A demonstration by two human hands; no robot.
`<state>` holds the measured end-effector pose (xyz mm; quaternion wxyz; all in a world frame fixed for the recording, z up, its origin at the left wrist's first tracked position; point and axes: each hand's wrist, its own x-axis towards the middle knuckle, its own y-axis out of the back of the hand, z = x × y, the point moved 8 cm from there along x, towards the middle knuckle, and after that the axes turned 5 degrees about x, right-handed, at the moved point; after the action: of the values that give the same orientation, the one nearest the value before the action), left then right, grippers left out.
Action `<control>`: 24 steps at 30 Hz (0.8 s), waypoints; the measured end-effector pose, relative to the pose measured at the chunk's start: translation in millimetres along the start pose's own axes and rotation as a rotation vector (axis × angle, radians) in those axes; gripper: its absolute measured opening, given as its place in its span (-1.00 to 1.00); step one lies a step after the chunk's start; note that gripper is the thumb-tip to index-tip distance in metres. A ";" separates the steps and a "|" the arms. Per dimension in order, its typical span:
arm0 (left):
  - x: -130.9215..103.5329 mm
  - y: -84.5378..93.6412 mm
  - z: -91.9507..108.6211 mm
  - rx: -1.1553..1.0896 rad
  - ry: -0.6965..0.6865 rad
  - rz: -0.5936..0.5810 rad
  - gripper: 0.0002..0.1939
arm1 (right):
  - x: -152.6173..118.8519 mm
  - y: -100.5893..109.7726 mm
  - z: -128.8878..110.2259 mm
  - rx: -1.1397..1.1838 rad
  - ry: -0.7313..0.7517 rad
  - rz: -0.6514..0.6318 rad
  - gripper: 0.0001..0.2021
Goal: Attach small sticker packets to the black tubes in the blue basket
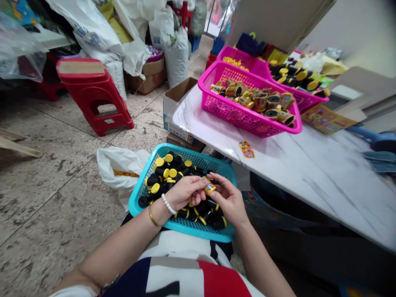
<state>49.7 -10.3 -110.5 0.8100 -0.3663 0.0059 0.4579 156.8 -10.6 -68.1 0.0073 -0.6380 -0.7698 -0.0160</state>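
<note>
Above the turquoise basket, my left hand point(185, 190) and my right hand point(230, 201) meet, fingertips pinching a small printed yellow label point(209, 188) between them. Whether the label is loose or wrapped round something cannot be told, as fingers cover part of it. Beneath them, the turquoise basket point(201, 236) rests at my lap, filled with black canisters point(161, 171), many with yellow caps. A similar label point(246, 149) lies flat on the marbled table point(297, 165) to the right.
On the table stands a pink basket point(235, 121) of label-wrapped canisters point(260, 99). Behind it are more pink baskets, one with black canisters point(297, 74). A cardboard box point(175, 107) sits by the table's end. Red stools point(93, 90) and white sacks point(176, 57) stand on the floor.
</note>
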 end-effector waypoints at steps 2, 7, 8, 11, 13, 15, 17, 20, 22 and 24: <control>-0.2 -2.1 0.8 0.020 -0.025 0.006 -0.61 | -3.2 -4.6 -10.9 -0.150 0.046 -0.007 -0.58; 0.3 -2.4 0.9 0.025 -0.056 0.041 -0.55 | 8.9 7.5 -60.0 -0.482 0.291 0.052 -0.69; 0.6 -0.6 0.2 0.018 -0.054 0.056 -0.52 | 16.6 17.4 -77.9 -0.537 0.353 0.112 -0.69; 0.5 3.5 -0.8 0.018 -0.056 0.085 -0.50 | 47.4 58.3 -146.6 -0.694 0.543 0.406 -0.69; -0.3 4.9 -0.6 0.030 -0.060 0.091 -0.53 | 72.4 88.2 -192.0 -0.724 0.667 0.607 -0.66; -1.0 6.3 0.0 0.040 -0.061 0.100 -0.56 | 102.0 110.6 -223.4 -0.757 0.740 0.667 -0.62; -1.6 7.9 0.8 0.047 -0.061 0.116 -0.59 | 128.2 124.7 -235.5 -0.844 0.714 0.620 -0.58; -2.3 10.3 2.1 0.064 -0.058 0.144 -0.63 | 126.3 138.6 -226.2 -0.935 0.663 0.658 -0.63; -2.8 12.0 2.7 0.074 -0.055 0.161 -0.64 | 104.1 139.8 -206.5 -0.937 0.662 0.694 -0.70; -3.1 14.1 2.7 0.079 -0.052 0.175 -0.65 | 86.9 132.5 -177.1 -0.941 0.623 0.594 -0.76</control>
<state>36.5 -6.5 -115.8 0.7807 -0.3201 0.0350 0.5356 269.2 93.3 113.7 -0.0459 -0.7247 -0.4325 -0.5345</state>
